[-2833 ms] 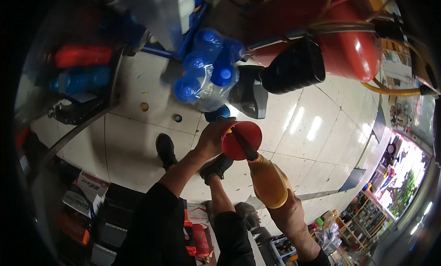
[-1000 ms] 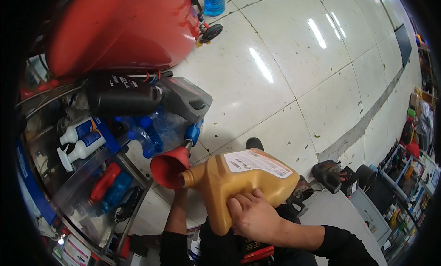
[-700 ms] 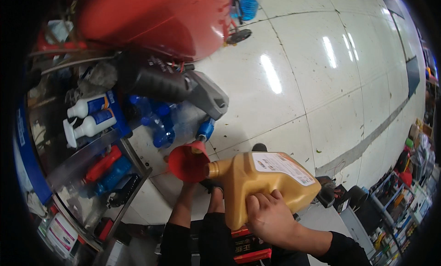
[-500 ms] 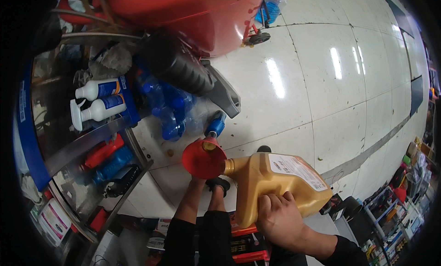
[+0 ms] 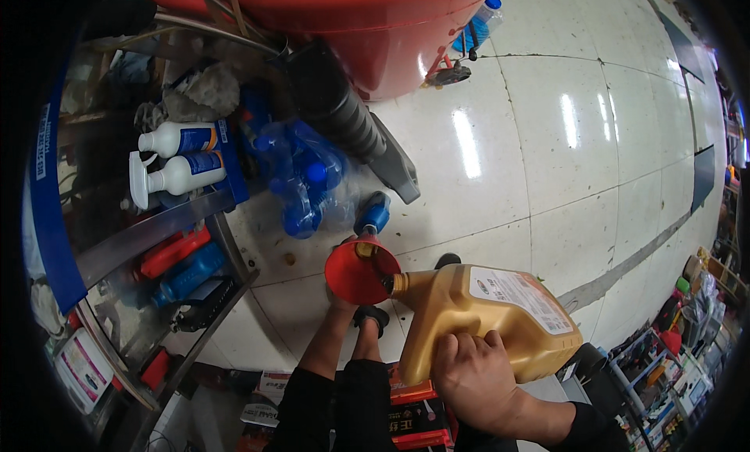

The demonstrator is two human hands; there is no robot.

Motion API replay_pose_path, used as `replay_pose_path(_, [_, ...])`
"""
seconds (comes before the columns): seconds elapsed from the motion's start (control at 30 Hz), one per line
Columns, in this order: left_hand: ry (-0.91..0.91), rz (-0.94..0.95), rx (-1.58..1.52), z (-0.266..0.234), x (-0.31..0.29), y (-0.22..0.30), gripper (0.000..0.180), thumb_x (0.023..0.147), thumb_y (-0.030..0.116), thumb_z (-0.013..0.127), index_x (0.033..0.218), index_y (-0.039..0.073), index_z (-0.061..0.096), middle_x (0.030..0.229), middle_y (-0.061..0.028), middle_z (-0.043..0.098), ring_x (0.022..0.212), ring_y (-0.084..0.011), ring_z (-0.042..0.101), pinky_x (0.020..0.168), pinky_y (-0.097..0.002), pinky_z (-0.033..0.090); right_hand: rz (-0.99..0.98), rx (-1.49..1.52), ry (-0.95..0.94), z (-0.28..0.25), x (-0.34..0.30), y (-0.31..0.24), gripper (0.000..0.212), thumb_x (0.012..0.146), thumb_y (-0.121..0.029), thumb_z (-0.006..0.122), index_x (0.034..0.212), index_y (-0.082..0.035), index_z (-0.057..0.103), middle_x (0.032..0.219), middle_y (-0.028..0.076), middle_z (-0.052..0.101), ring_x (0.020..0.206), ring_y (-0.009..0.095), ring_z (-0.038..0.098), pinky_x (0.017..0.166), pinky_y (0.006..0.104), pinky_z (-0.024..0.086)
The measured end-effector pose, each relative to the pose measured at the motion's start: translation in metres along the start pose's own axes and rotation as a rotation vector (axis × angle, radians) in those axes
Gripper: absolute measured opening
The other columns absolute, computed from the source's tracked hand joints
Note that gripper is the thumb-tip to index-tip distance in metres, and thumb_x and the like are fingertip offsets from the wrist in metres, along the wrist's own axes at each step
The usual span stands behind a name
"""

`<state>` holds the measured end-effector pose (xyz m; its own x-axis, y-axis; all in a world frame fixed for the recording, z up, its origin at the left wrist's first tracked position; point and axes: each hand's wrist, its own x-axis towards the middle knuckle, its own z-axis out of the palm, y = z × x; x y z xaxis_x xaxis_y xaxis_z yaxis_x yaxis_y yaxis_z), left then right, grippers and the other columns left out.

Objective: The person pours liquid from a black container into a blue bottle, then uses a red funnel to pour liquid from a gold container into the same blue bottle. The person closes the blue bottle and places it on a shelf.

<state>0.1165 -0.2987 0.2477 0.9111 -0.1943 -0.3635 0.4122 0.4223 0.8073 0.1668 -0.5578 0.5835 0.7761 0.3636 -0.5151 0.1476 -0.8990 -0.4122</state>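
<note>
My right hand (image 5: 470,378) grips the base of a gold plastic jug (image 5: 484,314) tipped on its side, its open neck resting at the rim of a red funnel (image 5: 357,271). My left hand (image 5: 337,302) holds the funnel from below and is mostly hidden behind it. The funnel's spout sits in a blue bottle (image 5: 373,214) standing on the white tiled floor (image 5: 547,139). A white label covers the jug's upper face.
A red tank on wheels (image 5: 375,22) stands above, with a black ribbed hose (image 5: 336,112) and a grey canister (image 5: 394,167). A wrapped pack of blue-capped bottles (image 5: 301,178) lies beside a metal shelf (image 5: 148,233) holding white spray bottles (image 5: 176,171). My black shoe (image 5: 371,318) is below the funnel.
The view has swung so the red tank and shelf sit higher and further left. The jug stays tipped at the funnel, both hands holding as before.
</note>
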Motion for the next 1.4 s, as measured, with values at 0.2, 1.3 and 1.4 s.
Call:
replay_pose_path(0.2, [-0.011,0.003,0.02,0.002,0.002,-0.003,0.063,0.107,0.031,0.058,0.161,0.008,0.036,0.161,-0.0154,0.046,0.148,-0.0296,0.047,0.123,-0.0455,0.04,0.004,-0.003,-0.017,-0.003,0.002,-0.002,0.015,0.085,-0.013,0.066,0.087,-0.004,0.054,0.072,0.009,0.06,0.063,0.026,0.067,0.066,0.0431,0.048])
replay_pose_path(1.3, [-0.054,0.104,0.545,-0.007,0.005,0.0,0.075,0.102,0.027,0.07,0.163,0.008,0.032,0.162,-0.0116,0.045,0.15,-0.0281,0.045,0.125,-0.0409,0.035,0.012,0.031,0.007,0.015,-0.016,0.019,0.017,0.084,-0.015,0.067,0.089,-0.004,0.054,0.073,0.01,0.06,0.063,0.026,0.065,0.067,0.0428,0.048])
replay_pose_path(1.4, [-0.034,0.023,0.349,-0.003,0.003,-0.001,0.072,0.104,0.025,0.067,0.164,0.009,0.029,0.164,-0.012,0.042,0.151,-0.0285,0.043,0.125,-0.0433,0.035,0.012,0.005,0.027,0.011,-0.011,0.012,0.017,0.083,-0.015,0.067,0.084,-0.005,0.054,0.07,0.009,0.059,0.059,0.025,0.065,0.064,0.0417,0.048])
